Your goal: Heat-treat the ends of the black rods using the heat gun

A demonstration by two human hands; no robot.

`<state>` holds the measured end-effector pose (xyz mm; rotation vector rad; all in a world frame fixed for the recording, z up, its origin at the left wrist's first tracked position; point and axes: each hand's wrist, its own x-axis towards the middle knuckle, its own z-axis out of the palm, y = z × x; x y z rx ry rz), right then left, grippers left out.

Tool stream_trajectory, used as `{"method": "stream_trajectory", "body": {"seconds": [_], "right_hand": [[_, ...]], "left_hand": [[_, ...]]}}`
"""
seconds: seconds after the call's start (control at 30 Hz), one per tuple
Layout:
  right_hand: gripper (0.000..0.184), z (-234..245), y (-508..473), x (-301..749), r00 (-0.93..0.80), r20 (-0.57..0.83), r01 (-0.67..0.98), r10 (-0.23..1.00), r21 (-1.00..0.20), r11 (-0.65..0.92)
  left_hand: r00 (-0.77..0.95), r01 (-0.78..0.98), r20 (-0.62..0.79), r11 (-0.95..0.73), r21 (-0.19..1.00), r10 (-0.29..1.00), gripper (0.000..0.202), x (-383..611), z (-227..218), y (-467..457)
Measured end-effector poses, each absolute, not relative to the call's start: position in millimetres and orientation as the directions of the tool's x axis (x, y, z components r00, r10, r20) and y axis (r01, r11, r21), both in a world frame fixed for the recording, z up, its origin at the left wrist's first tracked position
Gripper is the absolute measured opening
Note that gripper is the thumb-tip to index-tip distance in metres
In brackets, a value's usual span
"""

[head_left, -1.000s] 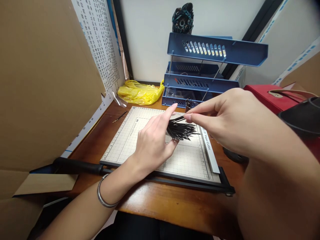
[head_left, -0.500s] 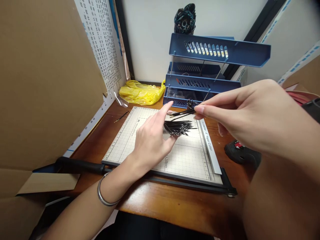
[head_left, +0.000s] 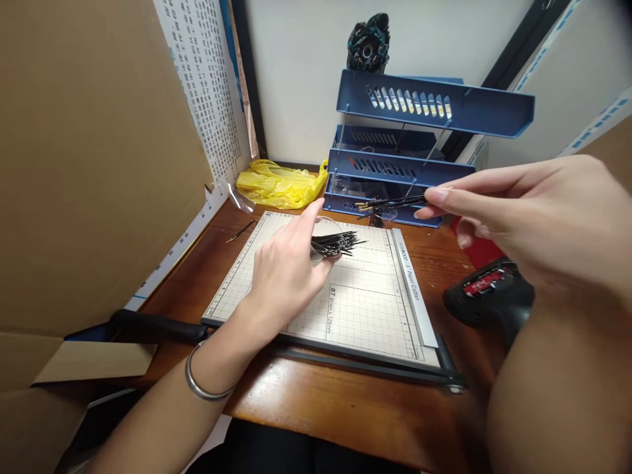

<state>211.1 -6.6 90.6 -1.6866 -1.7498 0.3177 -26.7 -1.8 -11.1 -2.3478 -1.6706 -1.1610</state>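
My left hand is curled around a bundle of thin black wires above the paper cutter. The wire ends point right, out between thumb and fingers, and a pale round rim shows beside them. Between thumb and fingertips, my right hand pinches a few thin black wires with brass-coloured tips, held apart from the bundle and to its right. Their tips point left. A small upright dark holder with thin black pieces stands behind them, partly hidden.
A blue letter tray rack stands at the back with a dark object on top. Left of it lies a yellow plastic bag. One loose wire rests left of the cutter; a black power tool lies right. Cardboard walls the left side.
My right hand has drawn its few wires to the right and slightly up, away from the bundle. My left hand has shifted slightly left with the bundle.
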Motion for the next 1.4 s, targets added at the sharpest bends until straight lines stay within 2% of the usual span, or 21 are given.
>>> {"method": "stream_trajectory", "body": {"seconds": [0.13, 0.3, 0.37, 0.53, 0.73, 1.1, 1.17, 1.27, 1.4], "right_hand": [[0.025, 78.4, 11.5, 201.5, 0.027, 0.145, 0.755, 0.989, -0.651, 0.075], [0.022, 54.7, 35.9, 206.9, -0.096, -0.077, 0.685, 0.992, -0.728, 0.01], [0.021, 48.9, 40.0, 210.7, -0.138, -0.124, 0.679, 0.983, -0.734, 0.003], [0.026, 43.6, 43.1, 218.0, -0.182, -0.178, 0.724, 0.967, -0.689, 0.01], [0.026, 40.7, 46.3, 229.4, -0.135, -0.331, 0.804, 0.934, -0.587, -0.092], [0.024, 32.2, 51.6, 234.1, -0.262, -0.538, 0.832, 0.801, -0.547, -0.096], [0.025, 28.7, 56.4, 236.9, -0.28, -0.556, 0.863, 0.782, -0.503, -0.05], [0.024, 23.8, 63.0, 242.7, -0.297, -0.495, 0.902, 0.816, -0.425, 0.071], [0.022, 20.6, 65.7, 248.1, -0.24, -0.454, 0.934, 0.858, -0.349, 0.076]], "left_hand": [[0.133, 0.835, 0.589, -0.411, 0.366, 0.797, 0.074, -27.0, -9.3, -2.2], [0.133, 0.849, 0.583, -0.396, 0.349, 0.801, 0.075, -27.6, -9.1, -2.6], [0.126, 0.861, 0.607, -0.39, 0.327, 0.785, 0.076, -28.2, -9.0, -2.5], [0.136, 0.876, 0.645, -0.396, 0.277, 0.752, 0.078, -28.0, -10.2, -2.5], [0.159, 0.878, 0.628, -0.4, 0.262, 0.762, 0.083, -25.5, -12.1, -3.3], [0.172, 0.879, 0.577, -0.389, 0.277, 0.798, 0.083, -22.8, -11.2, -6.4], [0.165, 0.896, 0.552, -0.358, 0.264, 0.818, 0.083, -21.8, -9.4, -7.5], [0.162, 0.907, 0.536, -0.339, 0.249, 0.828, 0.084, -20.8, -7.8, -8.1], [0.169, 0.911, 0.534, -0.338, 0.236, 0.828, 0.085, -20.7, -8.6, -7.8]]}}
